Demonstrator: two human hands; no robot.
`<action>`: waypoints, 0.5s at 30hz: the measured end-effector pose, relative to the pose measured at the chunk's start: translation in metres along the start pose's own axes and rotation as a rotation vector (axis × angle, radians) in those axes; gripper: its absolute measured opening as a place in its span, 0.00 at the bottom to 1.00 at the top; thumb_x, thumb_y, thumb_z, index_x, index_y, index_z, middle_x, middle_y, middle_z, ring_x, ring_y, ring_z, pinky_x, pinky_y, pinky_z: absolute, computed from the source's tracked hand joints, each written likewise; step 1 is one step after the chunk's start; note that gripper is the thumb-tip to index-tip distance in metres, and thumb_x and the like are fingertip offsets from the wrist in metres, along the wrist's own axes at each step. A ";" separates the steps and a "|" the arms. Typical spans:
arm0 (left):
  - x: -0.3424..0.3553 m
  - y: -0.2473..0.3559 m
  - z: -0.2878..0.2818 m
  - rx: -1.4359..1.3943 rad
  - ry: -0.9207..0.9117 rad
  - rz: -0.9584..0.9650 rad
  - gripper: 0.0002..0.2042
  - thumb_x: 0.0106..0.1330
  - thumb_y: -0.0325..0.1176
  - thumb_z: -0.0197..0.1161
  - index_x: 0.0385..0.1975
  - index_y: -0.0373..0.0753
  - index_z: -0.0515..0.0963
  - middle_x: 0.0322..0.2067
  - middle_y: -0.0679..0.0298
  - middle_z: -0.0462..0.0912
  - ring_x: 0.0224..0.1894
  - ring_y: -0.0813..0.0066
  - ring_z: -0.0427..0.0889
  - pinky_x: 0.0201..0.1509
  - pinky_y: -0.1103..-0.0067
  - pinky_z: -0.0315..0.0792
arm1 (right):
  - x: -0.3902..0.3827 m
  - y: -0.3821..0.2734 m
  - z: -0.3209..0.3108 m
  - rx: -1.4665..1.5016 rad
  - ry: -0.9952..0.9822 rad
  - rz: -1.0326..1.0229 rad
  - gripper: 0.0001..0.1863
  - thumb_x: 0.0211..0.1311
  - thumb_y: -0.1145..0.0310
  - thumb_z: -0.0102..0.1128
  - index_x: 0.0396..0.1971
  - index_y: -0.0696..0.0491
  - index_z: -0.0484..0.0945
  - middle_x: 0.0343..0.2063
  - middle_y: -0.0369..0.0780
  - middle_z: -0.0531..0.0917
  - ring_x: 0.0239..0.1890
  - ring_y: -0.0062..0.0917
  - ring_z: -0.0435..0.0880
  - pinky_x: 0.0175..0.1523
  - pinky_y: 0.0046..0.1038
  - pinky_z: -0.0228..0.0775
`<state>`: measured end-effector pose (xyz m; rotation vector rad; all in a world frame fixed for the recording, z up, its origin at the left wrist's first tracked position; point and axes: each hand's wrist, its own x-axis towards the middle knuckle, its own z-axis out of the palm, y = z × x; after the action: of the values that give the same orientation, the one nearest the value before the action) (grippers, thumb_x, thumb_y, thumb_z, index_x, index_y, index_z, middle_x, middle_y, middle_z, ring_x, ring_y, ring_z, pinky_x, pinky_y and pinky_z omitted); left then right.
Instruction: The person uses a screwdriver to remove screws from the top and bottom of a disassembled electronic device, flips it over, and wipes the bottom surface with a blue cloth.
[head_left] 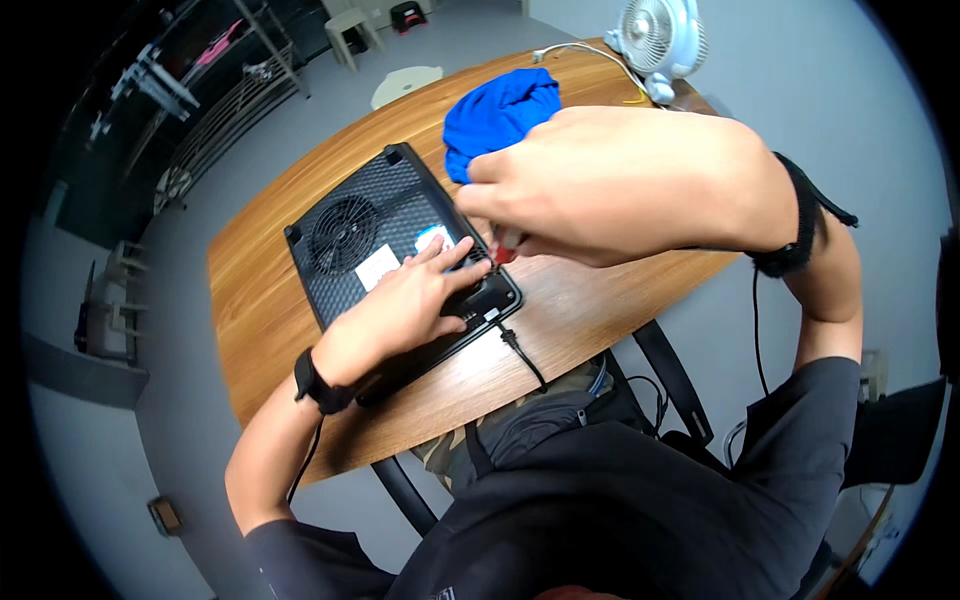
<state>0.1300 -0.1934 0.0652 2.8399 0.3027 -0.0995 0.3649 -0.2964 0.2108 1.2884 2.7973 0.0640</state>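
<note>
- I had the black flat appliance (400, 192) lying vented side up on the worktop (262, 290), toward the near edge, with a cable (520, 353) running from it to that edge.
- My left hand (405, 305) lay spread on the appliance, grasping nothing, its fingertips just beside the working spot.
- My right hand (585, 185) was clenched around a red-and-clear tool (503, 252), near the appliance's near right corner (the tip was hidden, so I could not tell what it met).
- I judged that the step wanted steady pressure from the left palm, so nothing skidded.
- The tool, I reckoned, worked best lined up straight; a slant risked a slip into those fingertips.
- A blue cloth (500, 112) lay nearer the worktop's far edge, best left there.
</note>
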 end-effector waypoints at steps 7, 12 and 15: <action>-0.045 -0.039 -0.028 -0.213 0.082 -0.062 0.25 0.65 0.33 0.72 0.63 0.37 0.79 0.58 0.50 0.82 0.58 0.49 0.82 0.64 0.64 0.77 | 0.019 0.004 -0.009 0.040 0.077 -0.067 0.14 0.63 0.66 0.70 0.42 0.59 0.79 0.35 0.46 0.86 0.41 0.42 0.89 0.45 0.38 0.82; -0.117 -0.049 -0.025 -0.286 0.218 -0.313 0.16 0.68 0.31 0.70 0.53 0.34 0.82 0.47 0.54 0.85 0.49 0.61 0.86 0.54 0.69 0.80 | 0.046 0.003 0.009 0.012 0.251 -0.199 0.20 0.64 0.61 0.71 0.48 0.56 0.76 0.37 0.42 0.82 0.38 0.39 0.85 0.41 0.37 0.77; -0.161 -0.051 -0.020 -0.341 0.104 -0.583 0.11 0.67 0.28 0.70 0.48 0.33 0.83 0.44 0.55 0.85 0.46 0.62 0.87 0.51 0.69 0.81 | 0.061 -0.003 0.012 0.029 0.260 -0.234 0.18 0.65 0.61 0.70 0.47 0.55 0.76 0.39 0.42 0.82 0.39 0.39 0.86 0.41 0.37 0.77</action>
<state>-0.0369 -0.1712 0.0859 2.3432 1.0529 -0.0142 0.3239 -0.2512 0.1968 1.0139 3.1592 0.1938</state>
